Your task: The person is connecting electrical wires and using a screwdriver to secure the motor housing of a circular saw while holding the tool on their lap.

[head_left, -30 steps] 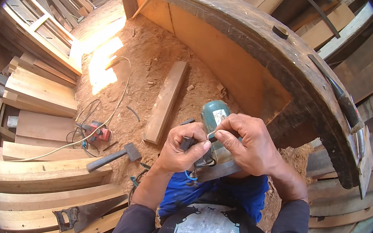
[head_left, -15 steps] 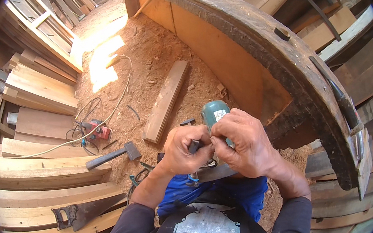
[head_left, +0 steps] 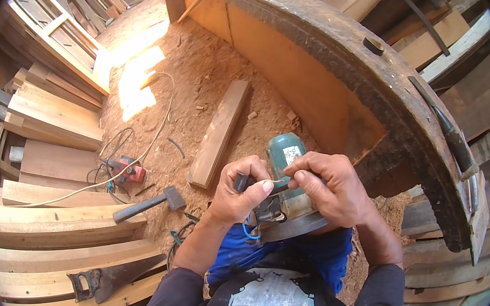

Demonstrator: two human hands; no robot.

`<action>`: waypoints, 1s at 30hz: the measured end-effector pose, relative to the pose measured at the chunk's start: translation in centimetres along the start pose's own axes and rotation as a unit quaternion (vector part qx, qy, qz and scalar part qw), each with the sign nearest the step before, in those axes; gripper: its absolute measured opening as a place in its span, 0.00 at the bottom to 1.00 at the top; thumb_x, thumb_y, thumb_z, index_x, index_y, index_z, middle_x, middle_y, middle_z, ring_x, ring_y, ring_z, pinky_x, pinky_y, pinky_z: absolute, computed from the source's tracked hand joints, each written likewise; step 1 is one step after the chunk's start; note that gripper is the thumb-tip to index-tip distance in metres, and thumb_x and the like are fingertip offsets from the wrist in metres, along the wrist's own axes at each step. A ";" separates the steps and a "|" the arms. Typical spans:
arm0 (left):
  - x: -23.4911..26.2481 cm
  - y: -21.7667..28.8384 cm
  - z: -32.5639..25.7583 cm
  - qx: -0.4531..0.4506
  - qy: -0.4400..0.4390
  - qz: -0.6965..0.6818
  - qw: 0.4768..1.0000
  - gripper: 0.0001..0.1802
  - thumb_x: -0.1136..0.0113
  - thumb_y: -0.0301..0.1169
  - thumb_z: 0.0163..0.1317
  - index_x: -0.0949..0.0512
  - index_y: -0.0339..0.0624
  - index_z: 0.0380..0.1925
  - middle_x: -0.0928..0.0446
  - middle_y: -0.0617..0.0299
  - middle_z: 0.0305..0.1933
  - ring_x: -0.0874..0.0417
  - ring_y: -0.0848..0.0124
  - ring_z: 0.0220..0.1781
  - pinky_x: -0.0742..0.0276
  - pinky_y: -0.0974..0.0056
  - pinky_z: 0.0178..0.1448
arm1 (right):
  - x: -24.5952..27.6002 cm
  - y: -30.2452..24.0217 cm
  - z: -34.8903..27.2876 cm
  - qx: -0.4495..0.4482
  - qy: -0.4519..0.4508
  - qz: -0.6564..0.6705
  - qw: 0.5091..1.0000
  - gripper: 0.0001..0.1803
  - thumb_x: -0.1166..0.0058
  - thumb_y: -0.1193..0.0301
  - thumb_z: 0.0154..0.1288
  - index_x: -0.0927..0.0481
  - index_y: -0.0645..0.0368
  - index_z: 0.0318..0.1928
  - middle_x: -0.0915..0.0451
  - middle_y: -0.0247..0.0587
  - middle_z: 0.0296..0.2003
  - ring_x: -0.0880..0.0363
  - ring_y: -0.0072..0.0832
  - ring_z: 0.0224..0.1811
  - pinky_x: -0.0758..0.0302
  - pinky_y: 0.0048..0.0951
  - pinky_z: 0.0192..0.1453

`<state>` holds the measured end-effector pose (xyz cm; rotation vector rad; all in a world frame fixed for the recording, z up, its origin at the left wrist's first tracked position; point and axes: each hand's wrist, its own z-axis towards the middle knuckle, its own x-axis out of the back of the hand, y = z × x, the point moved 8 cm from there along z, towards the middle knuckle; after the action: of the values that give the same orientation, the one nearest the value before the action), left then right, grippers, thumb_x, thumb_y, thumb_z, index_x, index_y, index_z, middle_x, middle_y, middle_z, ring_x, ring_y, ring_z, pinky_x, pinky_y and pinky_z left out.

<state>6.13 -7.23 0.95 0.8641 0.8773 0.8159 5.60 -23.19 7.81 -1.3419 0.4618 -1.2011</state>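
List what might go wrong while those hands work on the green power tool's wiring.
1. The left hand and right hand pinch a thin wire at the green power tool; if its cable is live, a shock seems possible.
2. The tool rests on the lap, so it may slip.
3. The hammer and handsaw lie close by.

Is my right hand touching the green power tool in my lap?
Touching. The head view shows the right hand lying over the green power tool, its fingers pressed against the housing with no gap; the left hand holds a dark handle beside it.
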 end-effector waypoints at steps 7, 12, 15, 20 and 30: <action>-0.9 1.3 0.0 -0.029 -0.008 0.126 0.992 0.08 0.34 0.26 0.66 0.23 0.41 0.28 0.27 0.68 0.27 0.30 0.80 0.29 0.37 0.69 0.33 | -0.2 -1.8 0.0 0.015 -0.031 -0.099 0.995 0.05 0.38 0.78 0.67 0.17 0.66 0.41 0.18 0.43 0.32 0.16 0.32 0.35 0.23 0.34 0.41; -0.4 0.5 -0.1 0.023 0.027 0.044 0.998 0.09 0.34 0.29 0.68 0.22 0.40 0.29 0.26 0.69 0.28 0.29 0.81 0.29 0.36 0.71 0.33 | -0.6 -3.1 -0.2 0.178 0.027 -0.236 0.955 0.07 0.36 0.78 0.60 0.20 0.60 0.37 0.21 0.44 0.32 0.21 0.45 0.34 0.25 0.43 0.38; -0.4 0.3 -0.2 0.064 0.025 0.008 0.998 0.11 0.34 0.32 0.69 0.22 0.40 0.30 0.26 0.69 0.27 0.29 0.83 0.27 0.36 0.73 0.32 | -1.0 -3.2 -0.1 0.193 0.019 -0.282 0.940 0.08 0.37 0.76 0.57 0.23 0.58 0.36 0.23 0.45 0.32 0.23 0.47 0.35 0.26 0.45 0.37; -0.1 -0.5 0.5 0.089 0.002 -0.101 0.991 0.14 0.35 0.37 0.69 0.25 0.40 0.28 0.29 0.69 0.22 0.32 0.84 0.22 0.38 0.76 0.27 | -2.2 -3.7 0.6 0.289 0.068 -0.334 0.895 0.10 0.38 0.73 0.52 0.25 0.59 0.33 0.24 0.43 0.34 0.26 0.43 0.36 0.27 0.42 0.41; 0.5 -0.8 0.3 0.107 0.068 -0.144 0.981 0.13 0.35 0.34 0.69 0.26 0.42 0.28 0.31 0.70 0.20 0.34 0.81 0.20 0.39 0.73 0.24 | -3.2 -3.1 -0.1 0.409 0.091 -0.297 0.858 0.11 0.39 0.72 0.52 0.24 0.63 0.35 0.21 0.44 0.39 0.24 0.40 0.40 0.25 0.40 0.41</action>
<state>6.80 -7.19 0.21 0.8497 1.1961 0.5366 3.13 -19.88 9.40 -0.6174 -0.3699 -1.7694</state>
